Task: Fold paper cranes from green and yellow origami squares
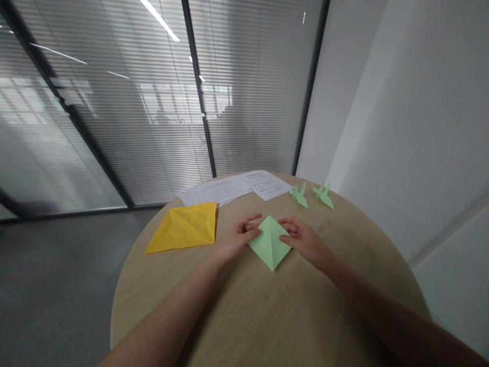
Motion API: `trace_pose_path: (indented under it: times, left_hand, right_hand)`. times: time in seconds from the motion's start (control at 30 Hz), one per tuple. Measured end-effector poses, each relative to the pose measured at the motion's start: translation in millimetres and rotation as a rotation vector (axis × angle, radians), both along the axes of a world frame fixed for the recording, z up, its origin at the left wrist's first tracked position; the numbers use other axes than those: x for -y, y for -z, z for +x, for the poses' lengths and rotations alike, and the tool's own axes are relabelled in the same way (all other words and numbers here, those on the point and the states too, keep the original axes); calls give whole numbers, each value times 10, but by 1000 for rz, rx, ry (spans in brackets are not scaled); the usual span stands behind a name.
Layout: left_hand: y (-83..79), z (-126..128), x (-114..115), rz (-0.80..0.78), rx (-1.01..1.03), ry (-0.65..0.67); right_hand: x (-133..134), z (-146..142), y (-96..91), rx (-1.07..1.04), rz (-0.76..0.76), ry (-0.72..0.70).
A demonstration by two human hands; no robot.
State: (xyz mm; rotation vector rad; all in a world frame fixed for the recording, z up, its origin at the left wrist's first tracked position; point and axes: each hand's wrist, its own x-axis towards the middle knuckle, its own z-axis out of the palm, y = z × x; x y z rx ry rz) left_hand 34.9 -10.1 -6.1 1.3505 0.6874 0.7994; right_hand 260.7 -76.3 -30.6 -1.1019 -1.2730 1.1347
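A light green square of origami paper, turned like a diamond with a crease down its middle, is held over the wooden table. My left hand grips its left corner, the thumb at the edge and the other fingers curled behind. At the right corner, my right hand pinches the paper, thumb on the front face and fingers at the back edge. Two folded green paper cranes stand beyond my right hand. To the left of my left hand lies a creased yellow paper.
Printed white sheets overlap at the far edge of the round wooden table. Behind it rises a glass partition with blinds. A white wall stands close on the right, and grey floor shows on the left.
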Motion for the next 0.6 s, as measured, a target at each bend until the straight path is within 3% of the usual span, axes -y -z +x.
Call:
trace_pose_path:
  times: [0.13, 0.33, 0.47, 0.6]
  left_hand:
    - [36, 39, -15, 31, -138, 24]
    - [-40, 49, 75, 96, -273, 16]
    - [-100, 22, 106, 56, -380, 113]
    - [-136, -22, 54, -6, -385, 95]
  right_hand:
    - [39, -75, -7, 39, 20, 25]
    - [83, -93, -44, 119, -122, -43]
    - [64, -51, -68, 116, -145, 36]
    - [32, 32, -101, 80, -138, 135]
